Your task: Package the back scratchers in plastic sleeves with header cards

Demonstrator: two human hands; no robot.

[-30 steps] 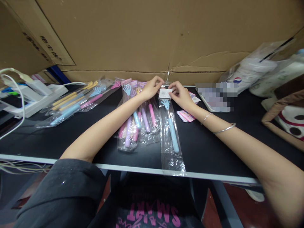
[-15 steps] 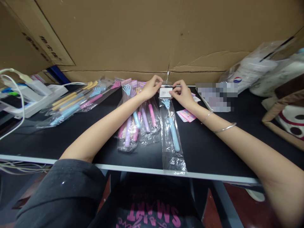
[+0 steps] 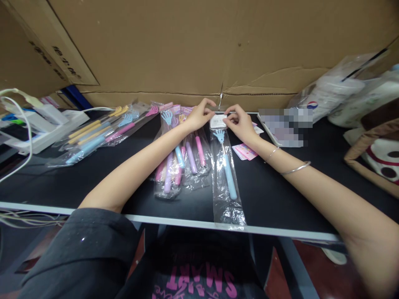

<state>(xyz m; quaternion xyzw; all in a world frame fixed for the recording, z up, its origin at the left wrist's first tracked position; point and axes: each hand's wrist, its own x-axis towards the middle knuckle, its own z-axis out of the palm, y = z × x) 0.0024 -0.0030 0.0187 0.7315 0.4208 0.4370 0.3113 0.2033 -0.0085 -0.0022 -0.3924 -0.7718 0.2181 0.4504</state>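
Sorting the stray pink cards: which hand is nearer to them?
Right. The right hand is just up-left of the pink cards, beside them; the left hand is farther left, beyond the bagged blue scratcher.

Your blue hand-shaped back scratcher (image 3: 225, 166) sealed in a clear plastic sleeve (image 3: 229, 209), white label (image 3: 217, 121) at its far end, lying lengthwise, foot overhanging the table's near edge (image 3: 174, 222)
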